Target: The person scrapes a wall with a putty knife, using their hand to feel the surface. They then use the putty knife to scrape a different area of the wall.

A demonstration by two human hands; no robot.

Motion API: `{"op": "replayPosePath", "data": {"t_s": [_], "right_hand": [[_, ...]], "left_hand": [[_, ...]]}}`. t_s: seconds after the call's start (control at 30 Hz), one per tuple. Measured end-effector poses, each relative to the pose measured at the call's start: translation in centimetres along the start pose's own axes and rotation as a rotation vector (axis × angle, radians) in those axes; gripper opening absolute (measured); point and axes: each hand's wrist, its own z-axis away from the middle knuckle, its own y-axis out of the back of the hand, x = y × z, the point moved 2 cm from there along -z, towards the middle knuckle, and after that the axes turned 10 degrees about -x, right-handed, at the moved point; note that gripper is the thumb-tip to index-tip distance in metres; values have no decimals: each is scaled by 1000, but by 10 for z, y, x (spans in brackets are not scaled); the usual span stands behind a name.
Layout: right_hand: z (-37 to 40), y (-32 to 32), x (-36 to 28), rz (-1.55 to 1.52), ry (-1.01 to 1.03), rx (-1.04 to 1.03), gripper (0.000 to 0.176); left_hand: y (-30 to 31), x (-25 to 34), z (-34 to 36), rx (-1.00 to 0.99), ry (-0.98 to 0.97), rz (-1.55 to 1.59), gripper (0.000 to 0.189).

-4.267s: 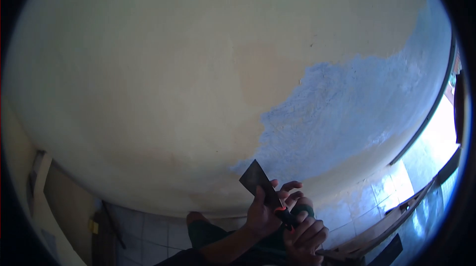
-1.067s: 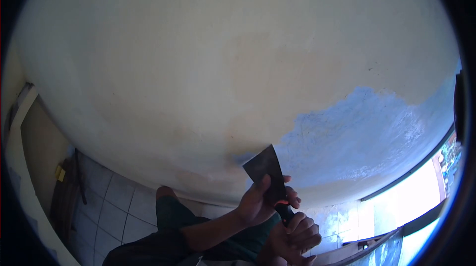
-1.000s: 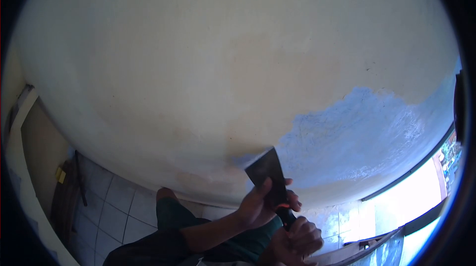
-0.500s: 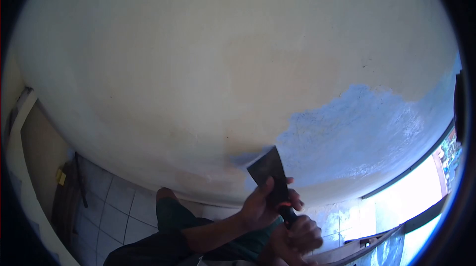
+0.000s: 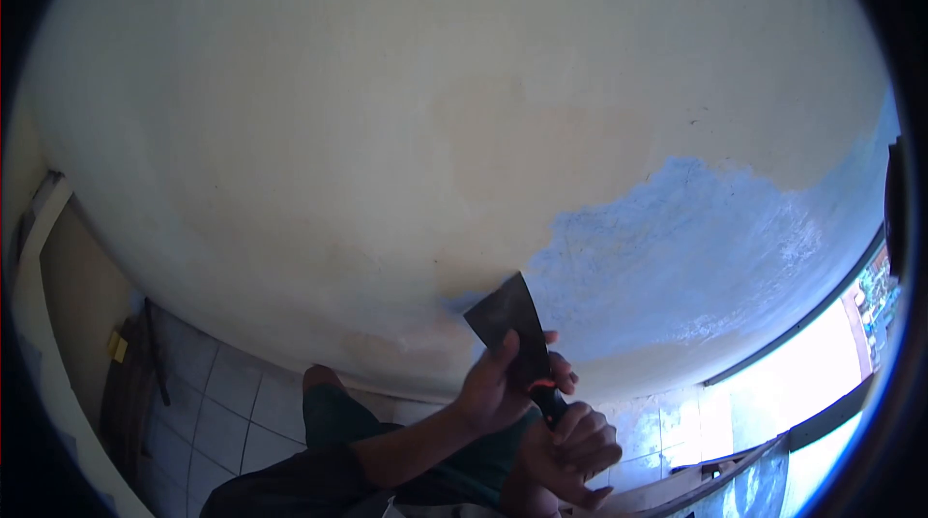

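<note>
A wide putty knife [image 5: 515, 315] with a dark blade and a black handle with an orange band is held by both my hands. My left hand [image 5: 491, 385] supports the blade's lower part, thumb on its face and fingertips showing past the far edge. Around the handle, my right hand [image 5: 582, 443] is closed, with one finger stretched out below. The blade's top edge overlaps the cream wall [image 5: 338, 151], right at the left border of a bluish bare patch [image 5: 667, 247]. A small blue smear [image 5: 454, 303] shows just left of the blade.
Pale floor tiles [image 5: 220, 421] lie below, with my knee in green shorts [image 5: 333, 414] close to the wall's foot. A dark stick [image 5: 158, 352] and a yellow block [image 5: 117, 345] are at the left. Bright light enters at the right, beside a plastic-covered object [image 5: 759, 484].
Both hands and the putty knife have shifted slightly left and up in view. The blue patch also appears a little further left. The grip is the same.
</note>
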Motion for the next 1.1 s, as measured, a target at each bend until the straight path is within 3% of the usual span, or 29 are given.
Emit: {"op": "replayPosePath", "data": {"t_s": [0.3,0.43,0.57,0.7,0.83,0.93,1.1], "right_hand": [[-1,-2,-6,32,-4,33,48],[0,-2,5,-37,28,-106,49],[2,-4,-3,80,25,112,50],[2,5,-5,68,-36,-25,51],[-1,-3,-11,61,32,35,51],[-4,1,2,-64,-123,-93,51],[1,-7,-3,48,-57,-94,52]], "left_hand": [[0,-1,3,27,43,19,49],[-2,-6,4,-6,23,54,48],[-2,-9,7,56,79,65,49],[3,-1,3,-23,40,51,50],[5,-13,9,27,56,113,52],[12,-13,13,-11,-10,146,53],[14,-12,18,-79,-41,174,52]]}}
